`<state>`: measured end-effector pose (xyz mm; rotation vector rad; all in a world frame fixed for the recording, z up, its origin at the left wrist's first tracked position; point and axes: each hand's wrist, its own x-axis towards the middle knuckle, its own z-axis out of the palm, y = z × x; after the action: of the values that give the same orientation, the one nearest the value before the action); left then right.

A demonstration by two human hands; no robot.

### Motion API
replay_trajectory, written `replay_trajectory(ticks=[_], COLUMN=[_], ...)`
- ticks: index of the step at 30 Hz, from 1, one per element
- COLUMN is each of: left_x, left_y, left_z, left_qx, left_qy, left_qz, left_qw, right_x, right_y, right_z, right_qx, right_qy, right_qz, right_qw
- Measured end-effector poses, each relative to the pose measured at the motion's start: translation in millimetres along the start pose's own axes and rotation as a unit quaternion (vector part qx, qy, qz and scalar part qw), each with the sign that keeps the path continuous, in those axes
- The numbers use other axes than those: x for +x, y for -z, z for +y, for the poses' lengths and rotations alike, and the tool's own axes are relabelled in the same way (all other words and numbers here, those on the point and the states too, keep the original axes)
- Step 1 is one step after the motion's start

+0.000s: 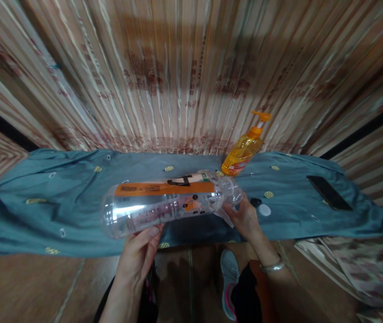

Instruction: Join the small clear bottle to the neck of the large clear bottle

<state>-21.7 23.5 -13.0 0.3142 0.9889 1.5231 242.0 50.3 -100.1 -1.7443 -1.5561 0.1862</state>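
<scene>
A large clear plastic bottle (167, 204) with an orange printed band lies sideways in the air over the cloth, its neck to the right. My left hand (142, 249) holds its body from below, near the base. At the neck end, my right hand (243, 217) has its fingers closed on the bottle, with a whitish piece of something thin hanging beside them. A white round cap (264, 210) and a small black object (255, 202) lie just right of my right hand. Behind the neck stands a pump bottle (241, 152) of orange liquid.
The narrow surface is covered by a blue-green cloth (73, 179) with yellow pineapple prints. A black phone (329, 193) lies at its right. Pleated patterned curtain (191, 80) hangs right behind. Below the front edge are my feet on a tiled floor (174, 287).
</scene>
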Motion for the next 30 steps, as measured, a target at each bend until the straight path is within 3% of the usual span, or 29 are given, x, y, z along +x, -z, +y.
replay_trajectory(ticks=[11,30], left_x=[0.0,-1.1], left_y=[1.4,-0.9], left_z=[-2.9,-3.1], left_qx=[-0.005,-0.022], left_qy=[-0.026,0.005], left_qz=[-0.019,-0.028], left_qw=[0.999,0.999], right_x=[-0.9,0.2], right_y=[-1.5,-1.0], right_z=[2.8,-0.1], right_qx=[-0.005,-0.005], right_qy=[0.008,-0.018], right_qz=[-0.003,0.0], right_qw=[1.0,1.0])
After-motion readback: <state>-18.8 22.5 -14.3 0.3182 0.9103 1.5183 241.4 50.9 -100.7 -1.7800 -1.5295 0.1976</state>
